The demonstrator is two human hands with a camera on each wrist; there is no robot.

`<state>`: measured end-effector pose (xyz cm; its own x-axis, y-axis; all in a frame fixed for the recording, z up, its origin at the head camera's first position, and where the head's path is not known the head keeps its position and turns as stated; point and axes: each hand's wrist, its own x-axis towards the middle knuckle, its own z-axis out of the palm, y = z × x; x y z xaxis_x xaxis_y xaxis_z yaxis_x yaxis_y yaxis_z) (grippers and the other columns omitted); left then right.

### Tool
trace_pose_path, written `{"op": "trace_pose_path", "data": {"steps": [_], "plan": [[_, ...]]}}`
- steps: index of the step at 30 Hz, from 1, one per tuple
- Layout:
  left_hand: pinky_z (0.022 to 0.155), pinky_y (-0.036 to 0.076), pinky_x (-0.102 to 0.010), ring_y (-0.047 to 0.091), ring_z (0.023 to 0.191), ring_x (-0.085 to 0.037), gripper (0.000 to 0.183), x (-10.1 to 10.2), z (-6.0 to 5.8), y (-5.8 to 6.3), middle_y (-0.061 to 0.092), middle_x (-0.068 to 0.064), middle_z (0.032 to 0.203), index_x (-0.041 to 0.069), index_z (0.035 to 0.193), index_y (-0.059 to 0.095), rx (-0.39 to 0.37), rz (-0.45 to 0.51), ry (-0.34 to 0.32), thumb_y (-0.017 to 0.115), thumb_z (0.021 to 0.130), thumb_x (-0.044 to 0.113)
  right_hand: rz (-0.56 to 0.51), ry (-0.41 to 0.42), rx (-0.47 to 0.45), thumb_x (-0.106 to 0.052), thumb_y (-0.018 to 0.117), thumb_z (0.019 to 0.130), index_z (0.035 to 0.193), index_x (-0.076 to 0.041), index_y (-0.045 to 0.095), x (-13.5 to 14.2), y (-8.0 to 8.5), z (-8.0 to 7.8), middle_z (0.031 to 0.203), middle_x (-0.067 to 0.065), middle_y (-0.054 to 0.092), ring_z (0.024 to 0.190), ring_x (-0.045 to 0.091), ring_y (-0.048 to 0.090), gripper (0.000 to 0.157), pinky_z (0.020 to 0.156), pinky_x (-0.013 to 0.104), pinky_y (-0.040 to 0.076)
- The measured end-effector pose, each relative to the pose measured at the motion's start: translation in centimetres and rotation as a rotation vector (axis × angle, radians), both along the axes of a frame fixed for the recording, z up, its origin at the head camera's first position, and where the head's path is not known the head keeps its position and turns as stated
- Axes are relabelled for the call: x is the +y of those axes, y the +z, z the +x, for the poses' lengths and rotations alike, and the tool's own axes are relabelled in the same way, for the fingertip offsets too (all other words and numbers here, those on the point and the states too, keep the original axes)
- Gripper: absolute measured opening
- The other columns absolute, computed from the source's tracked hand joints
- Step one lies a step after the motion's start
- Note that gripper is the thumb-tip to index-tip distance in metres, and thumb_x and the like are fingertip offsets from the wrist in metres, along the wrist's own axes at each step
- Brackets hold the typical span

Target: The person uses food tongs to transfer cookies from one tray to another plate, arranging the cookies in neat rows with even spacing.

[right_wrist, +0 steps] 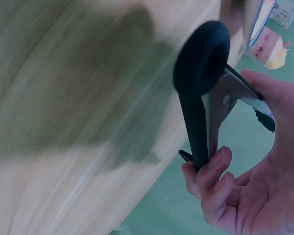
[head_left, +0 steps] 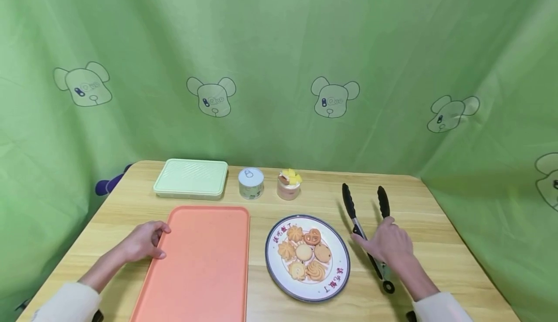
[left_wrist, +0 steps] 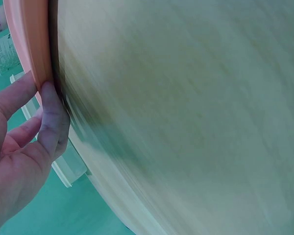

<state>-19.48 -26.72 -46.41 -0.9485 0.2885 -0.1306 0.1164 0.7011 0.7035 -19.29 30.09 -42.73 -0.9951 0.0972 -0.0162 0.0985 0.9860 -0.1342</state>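
Observation:
An orange tray [head_left: 202, 264] lies on the wooden table [head_left: 444, 244] at front left. My left hand [head_left: 144, 241] grips its left rim [left_wrist: 36, 58], thumb and fingers [left_wrist: 51, 117] pinching the edge. Right of the tray a white plate [head_left: 344, 268] carries several cookies [head_left: 305, 253]. Black-tipped metal tongs [head_left: 359, 215] lie beside the plate, arms spread. My right hand [head_left: 388, 242] rests over their handles, and its fingers [right_wrist: 210, 171] curl round the black handle end [right_wrist: 198, 73].
Along the table's back stand a pale green lidded box [head_left: 191, 178], a small tin can [head_left: 251, 183] and a dessert cup [head_left: 289, 184] with yellow topping. A green curtain [head_left: 279, 70] encloses the table. A purple object [head_left: 106, 185] shows at the left edge.

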Motion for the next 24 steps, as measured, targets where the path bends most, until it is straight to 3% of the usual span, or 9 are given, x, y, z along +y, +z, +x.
{"op": "trace_pose_path", "data": {"steps": [6, 16, 21, 24], "plan": [[0.057, 0.041, -0.023, 0.046, 0.068, -0.016, 0.052, 0.1, 0.0, -0.1, 0.053, -0.007, 0.079, -0.007, 0.106, 0.054, 0.007, 0.000, -0.007, 0.081, 0.062, -0.004, 0.023, -0.012, -0.088, -0.072, 0.059, 0.073, 0.124, 0.034, 0.021, 0.6, -1.1, -0.7, 0.075, 0.033, 0.055, 0.059, 0.028, 0.055, 0.124, 0.049, 0.034, 0.045], [0.059, 0.040, -0.024, 0.045, 0.069, -0.016, 0.053, 0.2, 0.1, 0.4, 0.053, -0.007, 0.081, -0.006, 0.107, 0.055, 0.025, -0.086, -0.010, 0.083, 0.063, 0.003, 0.043, -0.046, -0.108, -0.075, 0.054, 0.074, 0.126, 0.035, 0.019, 0.2, -1.8, -1.0, 0.101, 0.048, 0.052, 0.067, 0.036, 0.061, 0.127, 0.053, 0.038, 0.049], [0.061, 0.043, -0.025, 0.051, 0.072, -0.015, 0.062, -0.5, 0.0, 1.2, 0.058, -0.012, 0.091, -0.008, 0.116, 0.054, 0.032, -0.136, -0.043, 0.083, 0.067, 0.018, -0.009, -0.054, -0.167, -0.083, 0.046, 0.073, 0.124, 0.034, 0.025, 0.3, -0.2, -1.0, 0.116, 0.051, 0.043, 0.073, 0.041, 0.061, 0.129, 0.056, 0.040, 0.050], [0.063, 0.050, -0.030, 0.060, 0.077, -0.019, 0.066, -1.3, -0.6, 2.2, 0.061, -0.021, 0.102, -0.009, 0.123, 0.050, 0.131, -0.171, -0.003, 0.078, 0.074, 0.024, -0.054, -0.047, -0.162, -0.085, 0.040, 0.074, 0.129, 0.031, 0.022, 0.9, 1.7, -1.6, 0.125, 0.052, 0.034, 0.091, 0.056, 0.055, 0.129, 0.073, 0.053, 0.051]]}}
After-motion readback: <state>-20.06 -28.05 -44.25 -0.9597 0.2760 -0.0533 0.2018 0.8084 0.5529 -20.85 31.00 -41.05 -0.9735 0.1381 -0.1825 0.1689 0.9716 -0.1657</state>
